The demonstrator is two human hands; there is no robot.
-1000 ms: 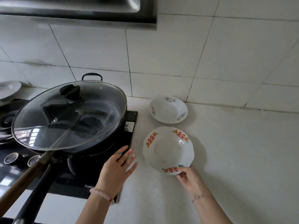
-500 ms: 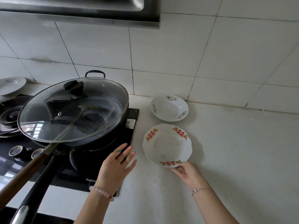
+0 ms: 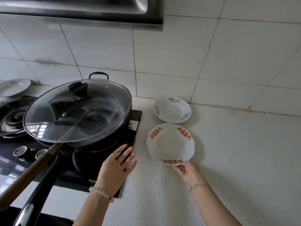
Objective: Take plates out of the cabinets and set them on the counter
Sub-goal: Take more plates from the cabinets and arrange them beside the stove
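Lowered since the earlier frames, the red-patterned plate (image 3: 170, 144) is now seen almost level on the counter (image 3: 236, 152). Its near rim is pinched by the right hand (image 3: 187, 172), a narrow grip taken on the edge alone, with the rest of the plate lying beyond the fingers. Just past the held plate a floral plate (image 3: 172, 110) is set, close but apart. Left of the grip, the left hand (image 3: 114, 168) is held flat, fingers spread, over the cooktop (image 3: 104, 160) corner, holding nothing.
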